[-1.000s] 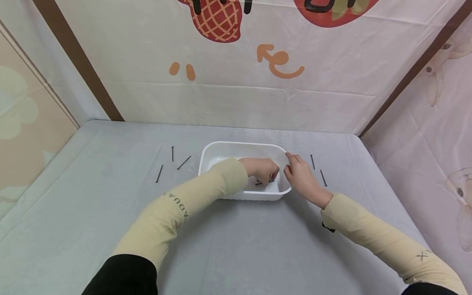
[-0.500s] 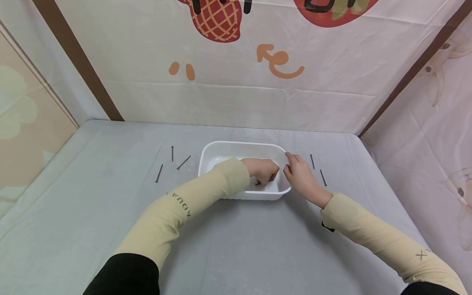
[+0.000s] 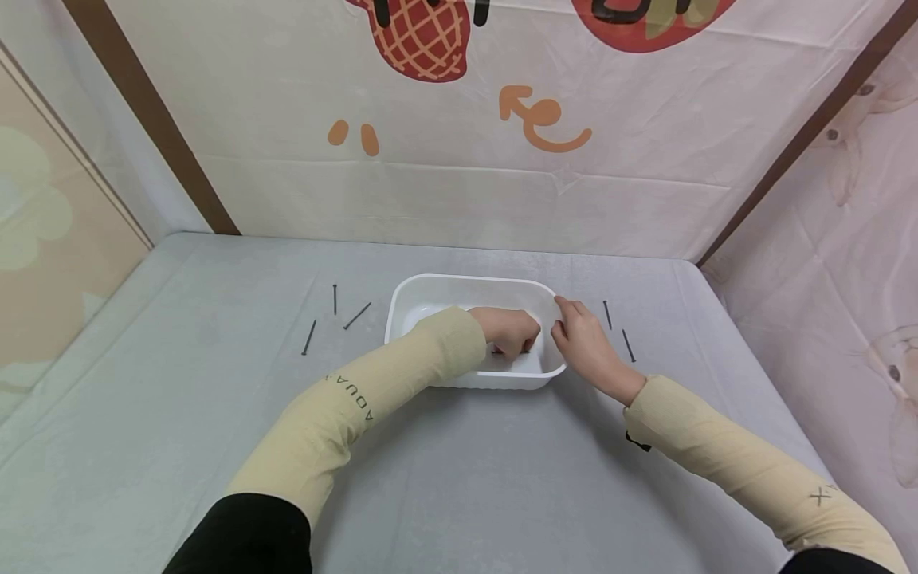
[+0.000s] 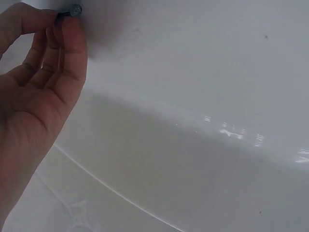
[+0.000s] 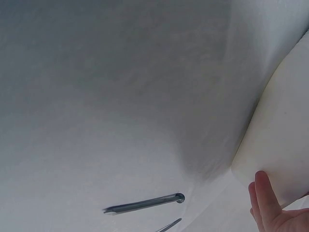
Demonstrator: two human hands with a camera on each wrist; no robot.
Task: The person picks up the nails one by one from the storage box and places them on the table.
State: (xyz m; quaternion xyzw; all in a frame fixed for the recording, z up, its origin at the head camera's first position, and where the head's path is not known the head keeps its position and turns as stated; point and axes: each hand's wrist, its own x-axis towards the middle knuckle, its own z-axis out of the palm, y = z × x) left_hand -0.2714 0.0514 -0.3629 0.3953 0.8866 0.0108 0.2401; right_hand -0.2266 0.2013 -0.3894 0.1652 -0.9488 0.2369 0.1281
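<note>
My left hand (image 3: 508,331) reaches down inside a white plastic tub (image 3: 473,281). In the left wrist view, its thumb and index finger pinch a dark steel nail (image 4: 71,10), its head facing the camera. Parts of nails show under that hand in the head view; the rest is covered. My right hand (image 3: 591,351) holds the right wall of the tub. Its fingers (image 5: 266,195) lie straight against the outside in the right wrist view, and the thumb reaches over the rim in the head view.
Three loose nails lie left of the tub, one of them a slanted nail (image 3: 357,316). To the right are two more, including a nail (image 3: 629,346) near my right wrist. A grey cloth covers the table (image 3: 459,478); a printed curtain (image 3: 459,199) hangs behind.
My left hand has shifted slightly within the tub, and its fingers now cover more of the nails beneath. The right hand and the tub stay put.
</note>
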